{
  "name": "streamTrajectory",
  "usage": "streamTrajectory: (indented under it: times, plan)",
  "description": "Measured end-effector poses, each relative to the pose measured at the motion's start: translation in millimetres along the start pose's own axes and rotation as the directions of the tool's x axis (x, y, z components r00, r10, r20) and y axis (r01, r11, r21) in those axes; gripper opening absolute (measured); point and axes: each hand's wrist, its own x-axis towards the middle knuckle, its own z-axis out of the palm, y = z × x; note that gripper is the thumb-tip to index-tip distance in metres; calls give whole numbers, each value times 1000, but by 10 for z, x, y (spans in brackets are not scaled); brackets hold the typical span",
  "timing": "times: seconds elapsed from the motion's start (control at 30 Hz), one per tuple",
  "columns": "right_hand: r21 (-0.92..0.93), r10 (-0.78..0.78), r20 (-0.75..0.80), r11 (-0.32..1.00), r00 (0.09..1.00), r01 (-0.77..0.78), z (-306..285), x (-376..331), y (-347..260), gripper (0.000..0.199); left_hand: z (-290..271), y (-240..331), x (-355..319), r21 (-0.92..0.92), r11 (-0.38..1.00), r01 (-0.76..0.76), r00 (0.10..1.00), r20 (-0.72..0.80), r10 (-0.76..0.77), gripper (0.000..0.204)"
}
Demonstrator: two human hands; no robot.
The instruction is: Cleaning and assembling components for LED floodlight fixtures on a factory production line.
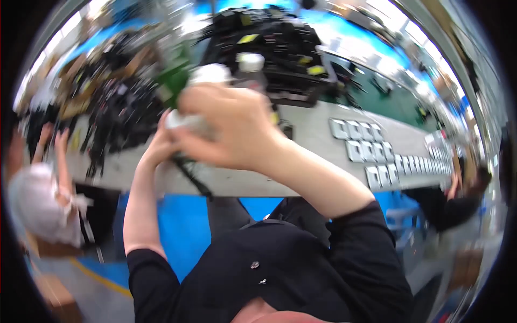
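Both my hands meet above the near edge of the table, left of the middle, blurred by motion. My right hand (234, 124) is closed, its fingers curled toward a small white object (186, 123) whose kind the blur hides. On the far side of that object, my left hand (160, 141) has its fingers closed against it, partly covered by the right hand. A white rounded top (211, 74) shows just beyond my right knuckles. Beside it stands a bottle with a white cap (250, 62). A green item (175, 78) rises behind my left fingertips. Below my hands lies a black strap-like piece (193, 177).
A black tray (291, 89) heaped with black parts and yellow labels stands at the back. More black parts (121, 110) pile up at left. Rows of white-framed pieces (362, 151) lie on the grey table (307, 121) at right. People sit at left (46, 202) and right (458, 202).
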Motion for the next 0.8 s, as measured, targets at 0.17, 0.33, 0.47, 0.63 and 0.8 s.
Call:
streamTrajectory:
  times: [0.17,0.33,0.47,0.63,0.8]
  plan:
    - [233,305,-275,941,912,-245,-202,615,259,35,37,190,-43,651,755,-74,986,-68,155,90]
    - [234,419,-49,887,907,-397,98,-483,656,48,481,251,-390,616,780,-110,966,-119,230,98]
    - [415,550,551,472,627,-778,560,-1178,583,52,1327,527,-1035,442,872,-212,942,-145,303,100]
    - [494,461,587,446,665,-746,-90,-1513,431,46,1029,1074,-1172,774,603,-193,843,-183,505,82]
    - [403,595,644,271,482,-874,-960,-1957,433,30,-427,1762,-713,868,492,-68,591,-362,721,61]
